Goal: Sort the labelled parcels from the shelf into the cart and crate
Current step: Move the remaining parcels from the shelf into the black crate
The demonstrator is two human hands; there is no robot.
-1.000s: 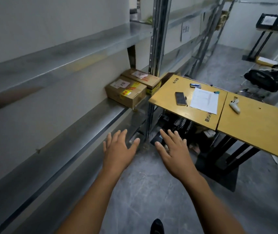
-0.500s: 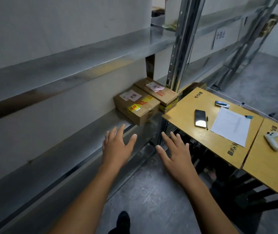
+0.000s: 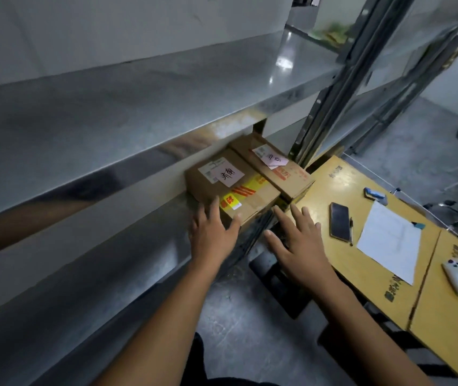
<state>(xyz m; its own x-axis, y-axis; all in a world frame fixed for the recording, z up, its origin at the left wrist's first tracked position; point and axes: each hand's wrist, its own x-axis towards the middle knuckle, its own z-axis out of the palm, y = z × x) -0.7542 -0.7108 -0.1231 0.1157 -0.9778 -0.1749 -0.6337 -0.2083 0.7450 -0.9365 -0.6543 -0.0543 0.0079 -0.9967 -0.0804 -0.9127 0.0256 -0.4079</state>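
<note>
your left hand (image 3: 211, 235) was out flat with the fingers spread, fingertips lying over the front left corner of the nearer brown cardboard parcel with the yellow-and-red tape and the pink handwritten label (image 3: 239, 190). the thumb sat against its front edge, but nothing was curled round it. your right hand (image 3: 300, 246) was spread as well, fingers straight, just off the parcel's right front corner, over the gap between shelf and table. couldn't tell if it was actually touching the cardboard.

that parcel sat on the lower grey metal shelf (image 3: 110, 246), right at its front lip. a second brown cardboard parcel with a pink label and red print (image 3: 278, 165) sat pressed against its far side, beside the steel upright (image 3: 322, 112).

to your right was the yellow wooden table (image 3: 361, 288), close up against the shelf. on it lay a black phone (image 3: 339, 221) face up, a pen (image 3: 350, 231) beside it, a white sheet of paper (image 3: 389, 240) and a white handheld controller (image 3: 456, 274) further right.
</note>
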